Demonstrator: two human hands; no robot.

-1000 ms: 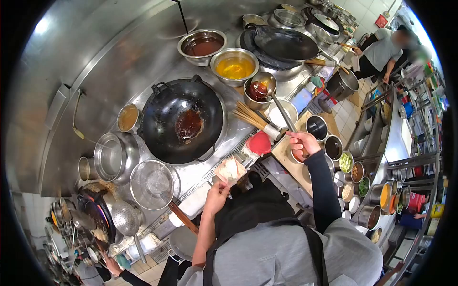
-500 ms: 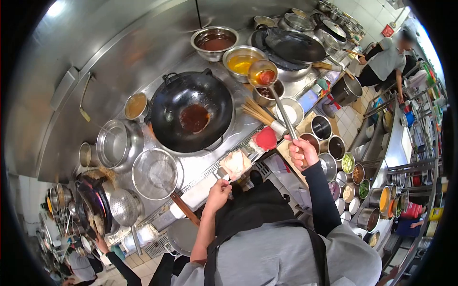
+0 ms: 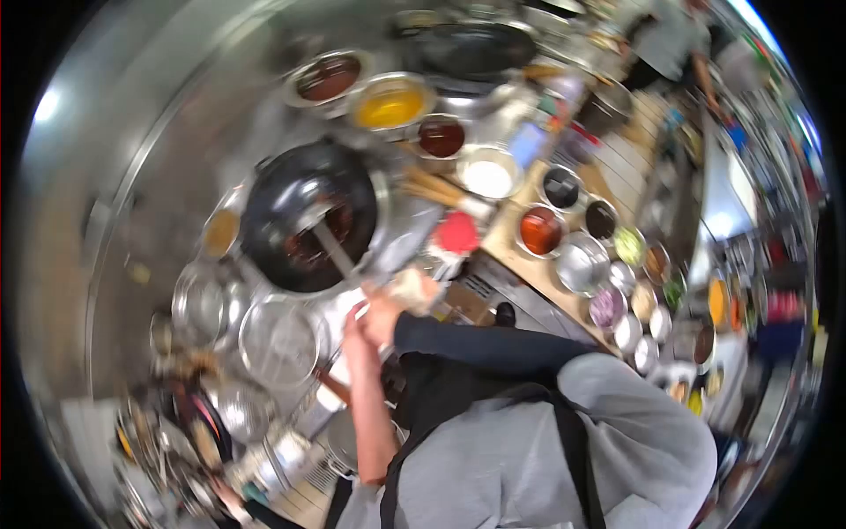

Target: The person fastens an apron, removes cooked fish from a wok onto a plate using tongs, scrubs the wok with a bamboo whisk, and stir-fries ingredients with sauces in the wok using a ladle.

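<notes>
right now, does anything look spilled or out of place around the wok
Nothing stands out. Dark sauce lies inside the wok, with the ladle above or in it, and the bowl of yellow liquid looks upright. Blur could hide small drips.

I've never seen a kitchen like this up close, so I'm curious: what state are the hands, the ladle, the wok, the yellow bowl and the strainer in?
Right hand: closed on the ladle, blurred
Left hand: beside the right hand, grip unclear
Ladle: head down inside the wok, load unclear
Wok: uncovered, dark sauce inside
Bowl: uncovered, holding yellow liquid
Strainer: no food visible, blurred
</notes>
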